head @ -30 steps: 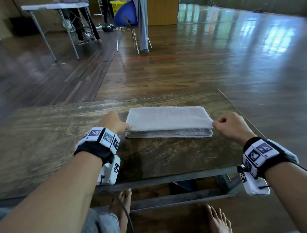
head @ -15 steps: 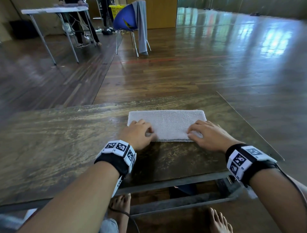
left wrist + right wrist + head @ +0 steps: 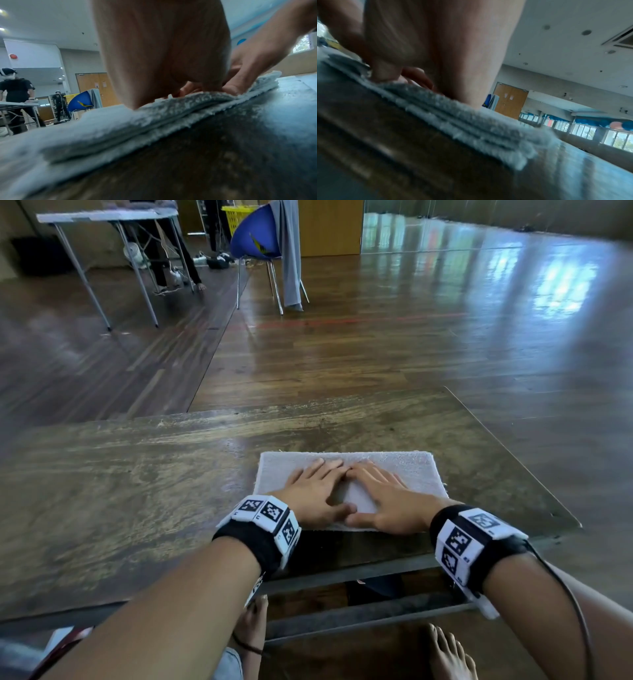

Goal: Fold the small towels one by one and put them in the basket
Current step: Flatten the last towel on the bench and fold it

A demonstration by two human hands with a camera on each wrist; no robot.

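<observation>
Grey folded towel [image 3: 404, 470] lies on the wooden counter [image 3: 137, 491].
Left hand [image 3: 313, 491] and right hand [image 3: 380, 496] press it flat-fingered, hiding its middle; wrist views blur.

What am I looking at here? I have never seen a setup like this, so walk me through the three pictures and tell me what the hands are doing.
No machine here: a person wears a camera on the head and one on each wrist. The black bands with chequered tags hold the wrist cameras.

The head view looks down at a worn wooden table. On it lies one folded grey towel. The left hand and the right hand lie flat on it, side by side, fingers straight, pressing it down. Nothing is in a grip.

The left wrist view looks along the table from low down: you see the towel's stacked layers and the underside of the left hand. The right wrist view shows the same from the other side.

A yellow basket stands far behind a blue chair.
</observation>
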